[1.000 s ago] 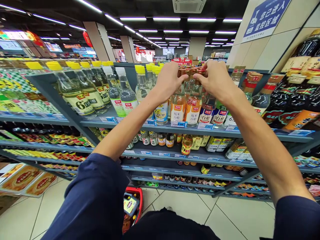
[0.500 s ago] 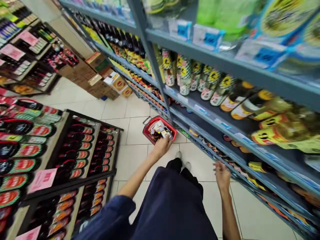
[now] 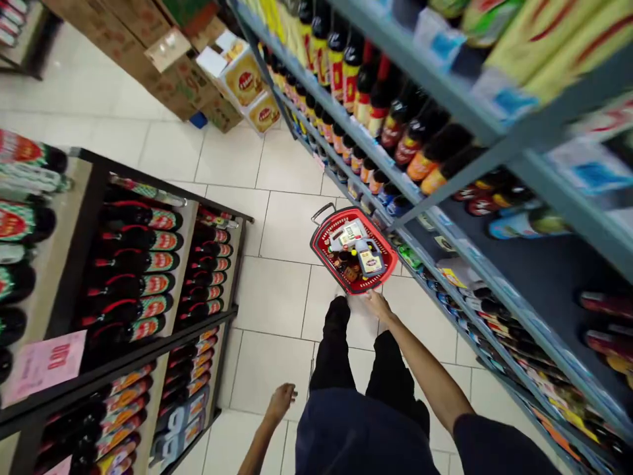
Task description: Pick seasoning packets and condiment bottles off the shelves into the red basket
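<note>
A red shopping basket (image 3: 390, 267) with a dark rim sits low in front of my feet. Inside are a white pack (image 3: 349, 232), a grey jug with a pale label (image 3: 370, 260) and some dark brown items that I cannot make out. My right hand (image 3: 378, 307) reaches down to the basket's near edge and closes on it; its fingertips are partly hidden there. On the far left corner a handle loop (image 3: 323, 213) sticks out. My left hand (image 3: 281, 401) hangs over the floor, holding nothing, its fingers loosely bent and slightly apart.
Grey-blue shelving (image 3: 509, 257) with sauce bottles runs along the right, close beside the basket. A dark-framed rack (image 3: 195, 333) of bottles stands to the left. Cardboard boxes (image 3: 247, 86) are stacked at the far end. Pale tiled floor (image 3: 277, 297) lies between the shelves.
My left hand has left the basket and swung back to the lower left. My right hand has come from the shelf side to the basket's near edge. The basket looks larger and nearer.
</note>
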`<action>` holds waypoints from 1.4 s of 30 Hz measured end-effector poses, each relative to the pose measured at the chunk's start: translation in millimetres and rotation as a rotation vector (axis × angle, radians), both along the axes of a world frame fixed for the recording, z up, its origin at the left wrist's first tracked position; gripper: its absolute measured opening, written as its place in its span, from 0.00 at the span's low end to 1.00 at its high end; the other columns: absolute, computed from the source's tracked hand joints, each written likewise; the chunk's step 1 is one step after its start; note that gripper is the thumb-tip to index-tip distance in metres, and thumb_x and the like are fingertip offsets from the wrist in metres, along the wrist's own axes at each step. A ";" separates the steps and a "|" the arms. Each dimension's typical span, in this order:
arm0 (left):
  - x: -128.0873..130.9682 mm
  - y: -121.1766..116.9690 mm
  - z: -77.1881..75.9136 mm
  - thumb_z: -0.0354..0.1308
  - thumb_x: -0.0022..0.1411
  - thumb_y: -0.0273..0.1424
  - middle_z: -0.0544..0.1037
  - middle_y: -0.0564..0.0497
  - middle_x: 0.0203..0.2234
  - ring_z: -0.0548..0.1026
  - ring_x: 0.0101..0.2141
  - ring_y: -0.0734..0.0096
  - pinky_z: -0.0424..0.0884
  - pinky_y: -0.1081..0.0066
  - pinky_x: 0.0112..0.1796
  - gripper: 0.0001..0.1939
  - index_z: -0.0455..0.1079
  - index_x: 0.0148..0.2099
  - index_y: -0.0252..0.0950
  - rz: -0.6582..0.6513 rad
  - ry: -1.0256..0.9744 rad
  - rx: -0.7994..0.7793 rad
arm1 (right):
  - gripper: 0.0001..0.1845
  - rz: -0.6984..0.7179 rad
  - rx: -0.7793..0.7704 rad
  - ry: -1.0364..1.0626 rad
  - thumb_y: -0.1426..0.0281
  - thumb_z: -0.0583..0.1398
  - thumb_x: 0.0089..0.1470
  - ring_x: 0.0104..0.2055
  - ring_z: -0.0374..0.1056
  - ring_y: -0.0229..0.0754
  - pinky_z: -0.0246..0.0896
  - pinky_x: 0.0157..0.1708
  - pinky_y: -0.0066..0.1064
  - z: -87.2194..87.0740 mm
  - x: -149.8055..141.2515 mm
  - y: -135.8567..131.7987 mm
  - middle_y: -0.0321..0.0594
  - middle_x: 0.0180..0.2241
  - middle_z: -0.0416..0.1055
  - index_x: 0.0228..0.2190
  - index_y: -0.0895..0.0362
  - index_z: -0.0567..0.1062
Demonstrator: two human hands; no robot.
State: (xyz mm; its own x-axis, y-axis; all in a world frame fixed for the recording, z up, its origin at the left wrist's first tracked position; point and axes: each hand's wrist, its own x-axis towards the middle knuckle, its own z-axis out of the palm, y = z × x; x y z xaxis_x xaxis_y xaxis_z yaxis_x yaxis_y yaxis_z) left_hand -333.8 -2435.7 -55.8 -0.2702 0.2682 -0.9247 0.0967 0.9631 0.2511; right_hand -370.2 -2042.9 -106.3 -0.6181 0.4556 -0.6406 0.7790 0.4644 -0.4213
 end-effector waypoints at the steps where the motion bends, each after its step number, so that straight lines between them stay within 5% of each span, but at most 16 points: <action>1: -5.3 -11.7 -24.8 0.40 0.71 0.43 0.85 0.45 0.43 0.84 0.45 0.59 0.79 0.62 0.41 0.23 0.76 0.45 0.42 0.126 -0.012 0.005 | 0.17 0.037 0.032 -0.007 0.67 0.61 0.59 0.52 0.71 0.49 0.64 0.50 0.32 -25.4 -37.0 -3.4 0.51 0.48 0.76 0.49 0.60 0.73; 3: -8.5 -32.5 -69.2 0.34 0.71 0.46 0.84 0.44 0.46 0.83 0.47 0.60 0.79 0.61 0.45 0.28 0.74 0.48 0.42 0.486 -0.022 0.055 | 0.27 0.092 0.117 -0.017 0.64 0.58 0.63 0.59 0.66 0.51 0.61 0.55 0.34 -75.9 -103.4 -6.5 0.57 0.59 0.68 0.59 0.63 0.64; 6: 1.3 -54.3 -115.0 0.45 0.63 0.58 0.84 0.39 0.43 0.83 0.45 0.52 0.79 0.56 0.47 0.32 0.74 0.47 0.38 1.058 -0.062 0.161 | 0.35 0.162 0.227 -0.055 0.59 0.55 0.66 0.61 0.63 0.56 0.61 0.54 0.38 -140.9 -176.5 0.7 0.63 0.63 0.60 0.65 0.65 0.54; 10: 24.9 -64.1 -137.5 0.60 0.49 0.63 0.84 0.35 0.42 0.83 0.43 0.48 0.79 0.56 0.45 0.39 0.75 0.46 0.32 1.313 -0.225 0.131 | 0.26 0.310 0.276 -0.133 0.62 0.56 0.66 0.48 0.71 0.55 0.62 0.46 0.39 -182.6 -215.2 18.8 0.58 0.47 0.75 0.59 0.64 0.64; 12: 34.2 -65.0 -139.2 0.62 0.45 0.64 0.84 0.35 0.40 0.83 0.41 0.48 0.79 0.55 0.43 0.41 0.76 0.45 0.32 1.332 -0.267 0.086 | 0.21 0.386 0.297 -0.134 0.64 0.54 0.68 0.44 0.72 0.53 0.61 0.45 0.38 -180.3 -214.4 22.7 0.56 0.42 0.76 0.56 0.64 0.66; 15: 35.9 -66.6 -139.5 0.60 0.46 0.64 0.84 0.36 0.39 0.83 0.41 0.48 0.78 0.55 0.43 0.41 0.76 0.45 0.32 1.290 -0.247 0.083 | 0.20 0.495 0.316 -0.085 0.63 0.53 0.68 0.41 0.73 0.51 0.60 0.43 0.36 -154.5 -200.6 22.3 0.53 0.42 0.78 0.56 0.61 0.67; 18: 12.3 -61.0 -139.2 0.58 0.49 0.64 0.83 0.35 0.41 0.82 0.42 0.48 0.77 0.54 0.44 0.40 0.75 0.46 0.31 1.240 -0.208 0.143 | 0.21 0.551 0.351 -0.011 0.60 0.54 0.68 0.39 0.74 0.50 0.59 0.38 0.34 -111.4 -181.1 24.5 0.52 0.41 0.79 0.55 0.60 0.68; 21: -42.8 -28.4 -125.2 0.57 0.54 0.62 0.83 0.34 0.43 0.81 0.44 0.48 0.77 0.53 0.47 0.37 0.73 0.47 0.31 1.195 -0.114 0.264 | 0.20 0.578 0.388 0.062 0.58 0.56 0.65 0.33 0.74 0.48 0.58 0.33 0.31 -53.0 -158.8 32.4 0.50 0.35 0.80 0.49 0.61 0.72; 23: -92.0 13.4 -99.2 0.57 0.60 0.57 0.82 0.35 0.45 0.80 0.48 0.51 0.75 0.54 0.51 0.31 0.73 0.48 0.32 1.095 -0.020 0.431 | 0.18 0.591 0.409 0.138 0.57 0.57 0.62 0.28 0.72 0.44 0.56 0.30 0.29 -1.1 -143.8 36.7 0.45 0.29 0.78 0.42 0.60 0.74; 26: -165.3 95.0 -34.7 0.57 0.66 0.48 0.79 0.37 0.53 0.77 0.54 0.54 0.72 0.53 0.56 0.26 0.71 0.56 0.35 0.743 0.053 0.860 | 0.15 0.526 0.506 0.397 0.57 0.58 0.59 0.20 0.63 0.37 0.53 0.25 0.28 104.5 -126.7 33.1 0.37 0.21 0.71 0.30 0.56 0.72; 29: -210.8 177.1 47.2 0.69 0.58 0.48 0.63 0.34 0.67 0.60 0.68 0.48 0.57 0.48 0.66 0.45 0.57 0.70 0.35 0.361 0.263 1.272 | 0.16 0.397 0.626 0.579 0.60 0.60 0.56 0.18 0.54 0.34 0.49 0.23 0.28 238.9 -119.8 17.3 0.30 0.16 0.61 0.22 0.53 0.65; 31: -217.0 221.7 105.5 0.74 0.51 0.48 0.60 0.31 0.68 0.58 0.69 0.45 0.55 0.48 0.67 0.55 0.52 0.71 0.33 0.162 0.282 1.435 | 0.20 0.263 0.656 0.567 0.61 0.60 0.55 0.17 0.51 0.32 0.46 0.22 0.28 332.3 -115.6 7.5 0.28 0.14 0.56 0.18 0.52 0.58; 35: -186.9 269.6 224.8 0.72 0.55 0.44 0.73 0.37 0.59 0.73 0.58 0.52 0.68 0.56 0.59 0.46 0.56 0.68 0.35 0.033 0.144 1.563 | 0.25 -0.078 0.587 0.481 0.52 0.58 0.62 0.15 0.56 0.34 0.51 0.20 0.26 486.8 -76.6 5.9 0.30 0.12 0.59 0.20 0.53 0.63; 38: -148.3 276.1 308.3 0.72 0.55 0.43 0.73 0.41 0.57 0.73 0.56 0.55 0.69 0.58 0.58 0.42 0.58 0.66 0.37 0.080 0.157 1.612 | 0.26 -0.183 0.555 0.599 0.45 0.59 0.60 0.22 0.68 0.39 0.63 0.24 0.28 547.8 -12.9 8.6 0.37 0.21 0.72 0.32 0.57 0.72; 42: -86.7 274.8 393.5 0.72 0.55 0.41 0.73 0.39 0.57 0.73 0.56 0.53 0.69 0.55 0.56 0.40 0.58 0.64 0.37 0.083 0.343 1.618 | 0.30 -0.182 0.402 0.902 0.47 0.65 0.56 0.47 0.73 0.46 0.73 0.45 0.36 556.3 73.4 -10.2 0.46 0.47 0.76 0.49 0.57 0.71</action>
